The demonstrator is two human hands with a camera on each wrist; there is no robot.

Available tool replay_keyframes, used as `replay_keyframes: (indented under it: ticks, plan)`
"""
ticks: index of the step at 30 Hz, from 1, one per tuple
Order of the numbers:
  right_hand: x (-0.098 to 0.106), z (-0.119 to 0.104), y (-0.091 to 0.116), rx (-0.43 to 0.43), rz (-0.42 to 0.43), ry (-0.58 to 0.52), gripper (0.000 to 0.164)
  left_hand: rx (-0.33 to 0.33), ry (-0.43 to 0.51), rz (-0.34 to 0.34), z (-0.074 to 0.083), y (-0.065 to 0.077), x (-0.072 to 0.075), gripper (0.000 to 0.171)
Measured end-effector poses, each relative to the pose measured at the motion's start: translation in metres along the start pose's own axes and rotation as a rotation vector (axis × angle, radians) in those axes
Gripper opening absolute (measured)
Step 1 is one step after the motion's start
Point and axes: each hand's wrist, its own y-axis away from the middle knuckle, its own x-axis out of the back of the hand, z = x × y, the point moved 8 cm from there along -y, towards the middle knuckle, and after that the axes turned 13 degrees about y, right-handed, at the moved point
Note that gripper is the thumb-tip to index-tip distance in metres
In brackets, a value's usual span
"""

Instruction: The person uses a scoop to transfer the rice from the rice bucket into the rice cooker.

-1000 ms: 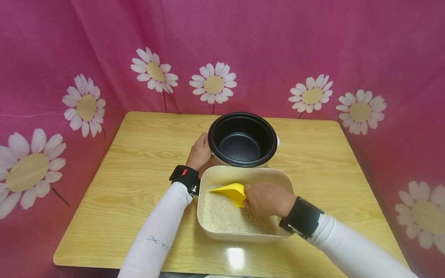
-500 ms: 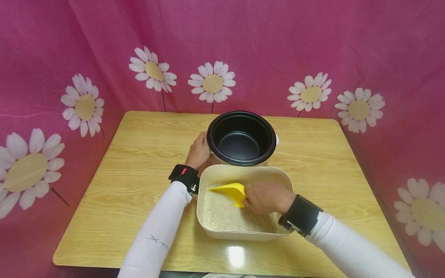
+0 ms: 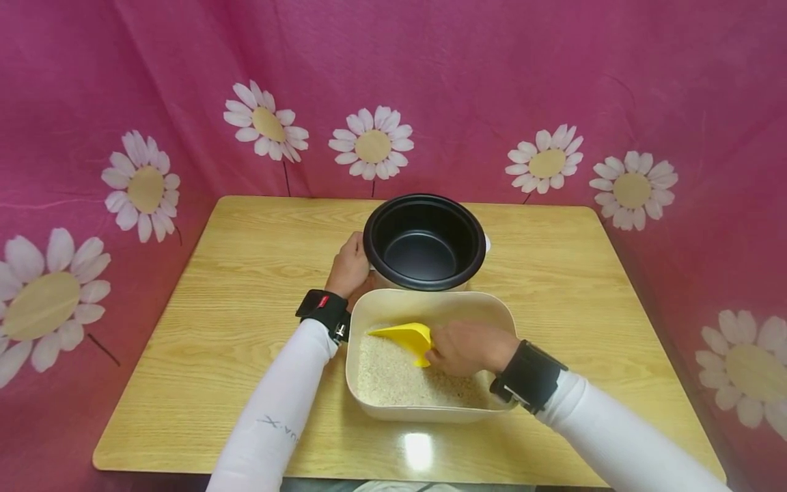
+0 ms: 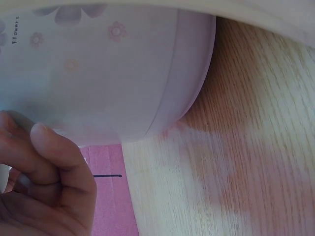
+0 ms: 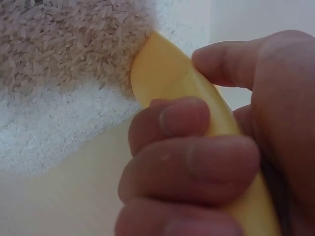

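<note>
My right hand [image 3: 464, 347] grips the handle of a yellow scoop [image 3: 406, 335], fingers wrapped round it in the right wrist view. The blade of the scoop dips into white rice [image 3: 393, 379], which lies in a cream rectangular tub [image 3: 424, 414]. Just behind the tub stands a rice cooker [image 4: 108, 73], pale with printed flowers, holding a black inner pot [image 3: 424, 256] with no rice showing inside. At its left side, my left hand [image 3: 349, 265] holds the cooker by its side handle with curled fingers; the handle is mostly hidden.
A wooden table [image 3: 246, 328] carries the tub and cooker. On the cooker's right, a second white handle [image 3: 488, 243] sticks out. A pink cloth [image 3: 443, 82] with large daisies rises behind the table and along both sides.
Less of the scoop's lower side shows above the rice than a second ago. Both hands keep their hold; the whole head view has drifted slightly.
</note>
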Motion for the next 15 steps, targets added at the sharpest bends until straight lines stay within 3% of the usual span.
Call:
replay_keyframes:
  ticks: [8,15]
  plan:
    - [-0.0014,0.0022,-0.0036,0.041,-0.018,0.023,0.026,-0.023,-0.031,0.015,0.0009,-0.0012,0.0021,0.046]
    - [-0.0024,0.0024,-0.0030,0.042,-0.066,-0.064,0.030,-0.002,0.001,-0.004,0.0001,0.0000,-0.0004,0.045]
